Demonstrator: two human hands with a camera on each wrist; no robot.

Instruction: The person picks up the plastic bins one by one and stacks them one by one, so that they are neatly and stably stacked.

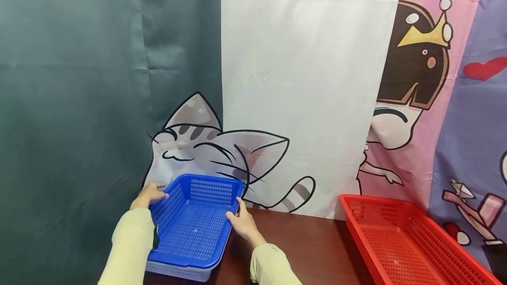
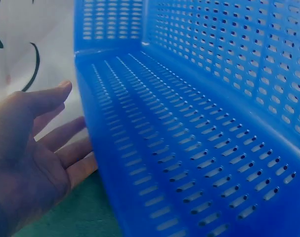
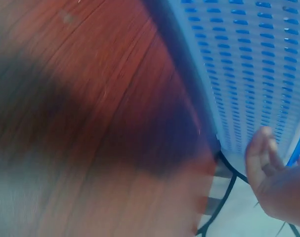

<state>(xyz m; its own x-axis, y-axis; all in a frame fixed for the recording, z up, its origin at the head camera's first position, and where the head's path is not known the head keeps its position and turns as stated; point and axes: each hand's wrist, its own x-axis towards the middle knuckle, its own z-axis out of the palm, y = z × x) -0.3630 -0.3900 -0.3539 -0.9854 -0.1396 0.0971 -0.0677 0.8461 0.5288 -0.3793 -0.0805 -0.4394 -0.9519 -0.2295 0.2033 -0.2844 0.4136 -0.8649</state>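
A blue perforated basket [image 1: 198, 232] sits nested in a white basket [image 1: 178, 271] on the brown table, near the cloth backdrop. At its left side is my left hand [image 1: 148, 195]; in the left wrist view that hand [image 2: 46, 143] has its fingers spread loosely, with fingertips partly hidden behind the blue wall and thumb raised apart. My right hand [image 1: 243, 223] straddles the right rim of the blue basket, thumb on the inner side. In the right wrist view its fingers [image 3: 258, 153] stand outside the pale perforated wall.
A red perforated basket [image 1: 396, 236] stands on the table [image 1: 293, 245] to the right. Behind hangs a cloth backdrop [image 1: 301, 91] with a printed cat and other cartoon figures. It borders the table's far edge.
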